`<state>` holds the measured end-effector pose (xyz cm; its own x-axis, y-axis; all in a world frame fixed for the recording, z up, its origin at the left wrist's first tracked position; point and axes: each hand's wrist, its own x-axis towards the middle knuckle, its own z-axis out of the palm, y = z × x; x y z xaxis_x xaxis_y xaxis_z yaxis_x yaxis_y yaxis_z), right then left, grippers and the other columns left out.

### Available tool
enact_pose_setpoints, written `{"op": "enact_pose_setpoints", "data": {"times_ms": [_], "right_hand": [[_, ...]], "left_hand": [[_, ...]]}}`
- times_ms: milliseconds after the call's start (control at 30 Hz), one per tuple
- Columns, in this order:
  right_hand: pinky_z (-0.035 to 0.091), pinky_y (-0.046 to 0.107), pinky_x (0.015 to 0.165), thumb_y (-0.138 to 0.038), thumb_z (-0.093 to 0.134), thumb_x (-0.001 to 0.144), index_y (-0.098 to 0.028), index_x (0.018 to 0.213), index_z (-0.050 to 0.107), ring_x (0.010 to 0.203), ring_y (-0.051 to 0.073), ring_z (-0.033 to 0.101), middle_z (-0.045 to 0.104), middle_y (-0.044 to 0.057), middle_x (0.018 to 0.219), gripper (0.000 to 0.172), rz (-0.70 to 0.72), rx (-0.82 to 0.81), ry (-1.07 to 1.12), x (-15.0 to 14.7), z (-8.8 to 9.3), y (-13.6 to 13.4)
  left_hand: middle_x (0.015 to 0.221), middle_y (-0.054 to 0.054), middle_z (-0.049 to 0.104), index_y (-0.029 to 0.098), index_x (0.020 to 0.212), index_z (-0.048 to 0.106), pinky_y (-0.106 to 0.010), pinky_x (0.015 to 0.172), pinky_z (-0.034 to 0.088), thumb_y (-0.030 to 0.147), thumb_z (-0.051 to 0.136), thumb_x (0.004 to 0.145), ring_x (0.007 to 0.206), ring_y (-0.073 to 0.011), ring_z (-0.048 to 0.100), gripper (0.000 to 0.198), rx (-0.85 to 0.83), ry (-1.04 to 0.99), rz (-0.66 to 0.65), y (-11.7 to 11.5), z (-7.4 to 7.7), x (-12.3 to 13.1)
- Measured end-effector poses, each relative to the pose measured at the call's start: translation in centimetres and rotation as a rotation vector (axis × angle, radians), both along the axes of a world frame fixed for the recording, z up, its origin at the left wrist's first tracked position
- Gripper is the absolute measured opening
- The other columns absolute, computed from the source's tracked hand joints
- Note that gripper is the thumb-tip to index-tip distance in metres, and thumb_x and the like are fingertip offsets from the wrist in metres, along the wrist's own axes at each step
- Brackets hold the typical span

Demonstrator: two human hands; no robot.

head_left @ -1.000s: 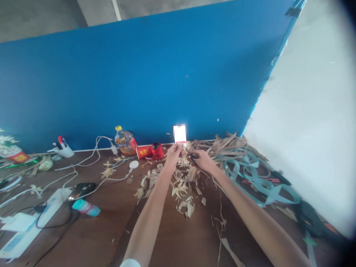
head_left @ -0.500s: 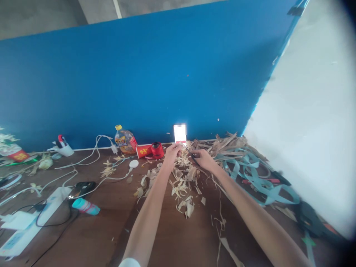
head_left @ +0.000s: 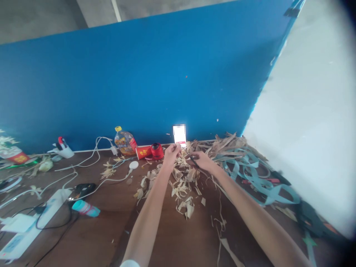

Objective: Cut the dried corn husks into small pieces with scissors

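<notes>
My right hand is closed around the dark handles of a pair of scissors, whose blades point toward my left hand. My left hand is pinched at the fingertips, close to the scissors' tips; the thing between them is too small to make out. Beneath and between the hands lies a heap of pale dried husk pieces, curled and cut small. Just behind my fingers a phone with a bright screen stands against the blue partition.
Long dry husks and tangled light-blue ribbon lie to the right. Left of my hands are a red paper cup, a bottle with a yellow cap, a white charging puck, a power strip and a turquoise roll.
My right hand has shifted slightly and the scissors have turned a little in it. My left hand stays nearly in place, still pinched. The surroundings are unchanged apart from slight camera motion.
</notes>
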<state>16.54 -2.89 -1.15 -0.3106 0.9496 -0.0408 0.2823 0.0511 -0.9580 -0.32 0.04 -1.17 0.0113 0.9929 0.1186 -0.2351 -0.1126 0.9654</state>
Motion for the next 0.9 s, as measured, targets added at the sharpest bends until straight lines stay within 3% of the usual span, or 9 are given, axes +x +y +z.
{"op": "enact_pose_setpoints", "data": {"times_ms": [333, 533, 667, 900], "right_hand": [[0.033, 0.020, 0.042, -0.034, 0.071, 0.068, -0.014, 0.102, 0.066, 0.040, 0.008, 0.044, 0.060, -0.001, 0.052, 0.040, 0.026, -0.022, 0.046, -0.01, -0.20, 0.13], [0.035, 0.020, 0.043, -0.035, 0.071, 0.068, -0.013, 0.100, 0.067, 0.042, 0.008, 0.046, 0.060, 0.000, 0.053, 0.039, 0.021, -0.042, -0.002, 0.56, -0.41, 0.43], [0.036, 0.020, 0.044, -0.035, 0.071, 0.068, -0.014, 0.100, 0.067, 0.044, 0.009, 0.047, 0.061, 0.000, 0.053, 0.039, 0.058, -0.070, -0.019, 0.86, -0.23, 0.36], [0.037, 0.020, 0.043, -0.036, 0.072, 0.068, -0.013, 0.101, 0.066, 0.044, 0.009, 0.049, 0.060, -0.001, 0.054, 0.041, 0.068, -0.042, 0.032, 0.09, -0.25, 0.12]], "left_hand": [[0.065, 0.001, 0.053, 0.014, 0.076, 0.060, -0.019, 0.052, 0.034, 0.039, 0.069, 0.070, 0.053, -0.0054, 0.044, 0.027, -0.038, 0.014, 0.007, 0.12, 0.05, 0.15], [0.066, -0.001, 0.058, 0.013, 0.075, 0.063, -0.021, 0.054, 0.036, 0.037, 0.066, 0.072, 0.056, -0.0079, 0.047, 0.024, 0.042, 0.132, 0.053, 0.08, -0.02, -0.06], [0.070, -0.003, 0.061, 0.013, 0.081, 0.064, -0.023, 0.058, 0.039, 0.039, 0.070, 0.070, 0.058, -0.0086, 0.049, 0.029, 0.050, 0.102, 0.101, 0.12, -0.12, -0.29], [0.067, -0.002, 0.058, 0.013, 0.074, 0.060, -0.021, 0.055, 0.036, 0.041, 0.072, 0.067, 0.054, -0.0068, 0.046, 0.031, 0.041, 0.058, 0.084, 0.56, -0.53, -0.32]]}}
